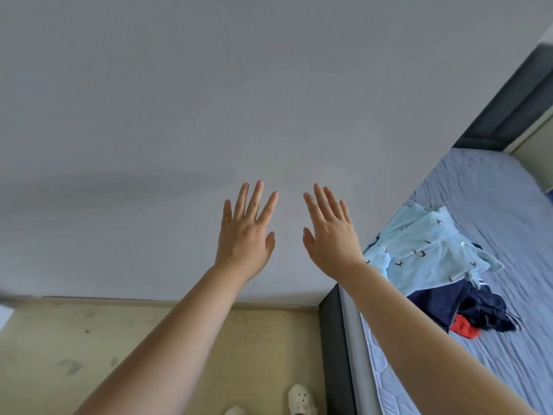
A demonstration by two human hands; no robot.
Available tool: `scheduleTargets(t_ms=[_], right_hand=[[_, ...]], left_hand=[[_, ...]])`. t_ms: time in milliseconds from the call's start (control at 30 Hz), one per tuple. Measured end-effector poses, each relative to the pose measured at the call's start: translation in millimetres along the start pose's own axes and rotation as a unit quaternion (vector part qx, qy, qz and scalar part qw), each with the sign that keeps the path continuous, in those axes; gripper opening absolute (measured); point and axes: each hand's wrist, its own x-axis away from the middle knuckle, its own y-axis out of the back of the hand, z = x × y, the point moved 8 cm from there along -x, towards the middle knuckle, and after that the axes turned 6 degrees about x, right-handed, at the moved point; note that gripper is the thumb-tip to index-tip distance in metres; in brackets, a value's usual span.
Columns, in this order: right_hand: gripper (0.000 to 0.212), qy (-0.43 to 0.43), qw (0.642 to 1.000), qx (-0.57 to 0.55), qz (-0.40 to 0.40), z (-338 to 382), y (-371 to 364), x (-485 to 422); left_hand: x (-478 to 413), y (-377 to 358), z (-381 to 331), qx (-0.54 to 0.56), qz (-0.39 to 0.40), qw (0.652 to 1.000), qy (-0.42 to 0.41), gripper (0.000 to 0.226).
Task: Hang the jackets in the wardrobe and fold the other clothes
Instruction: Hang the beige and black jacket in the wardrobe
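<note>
The clothes lay heaped at the right of the frame on the bed (493,205): a pale blue garment (431,250) of soft, fleecy-looking cloth dotted with small dark marks, a crumpled navy garment (466,310) just below it, and a scrap of red cloth (462,328) poking out at the pile's lower edge. Which of them counted as a jacket could not be told. No wardrobe was in view.

Both hands were raised at the middle of the frame, backs to the camera, before a plain grey wall (179,100). The left hand (244,238) and the right hand (332,241) had their fingers straight and spread, gripping nothing.

Nothing seemed started. A sound first move would be to lift one garment free of the heap, shake it flat, then sort it.

The bed's cover was ribbed blue-grey, its frame dark. A yellowish floor (119,339) and white perforated shoes (300,399) showed at the bottom.
</note>
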Motion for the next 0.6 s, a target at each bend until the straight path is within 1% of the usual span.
scheduleTargets(t_ms=[67,200,333,433,600], right_hand=[[0.064,0.028,1.0,-0.003,0.01,-3.9,-21.9,-10.3],[0.062,0.09,0.995,-0.04,0.027,-4.9,-69.8,-20.8],[0.064,0.148,0.986,-0.045,0.062,-9.9,-126.5,-19.9],[0.064,0.167,0.981,-0.053,0.077,-17.1,-163.5,-12.0],[0.063,0.164,0.981,-0.056,0.093,-30.1,-239.1,11.2]], left_hand=[[-8.0,-19.1,5.2,0.001,0.004,1.0,0.021,0.079],[-4.9,-67.7,14.9,0.005,0.009,0.995,0.102,0.08],[7.9,-122.7,17.9,0.005,0.024,0.986,0.168,0.081],[16.9,-157.9,15.0,0.021,0.022,0.982,0.187,0.084],[41.7,-231.9,21.4,0.027,0.014,0.979,0.2,0.087]])
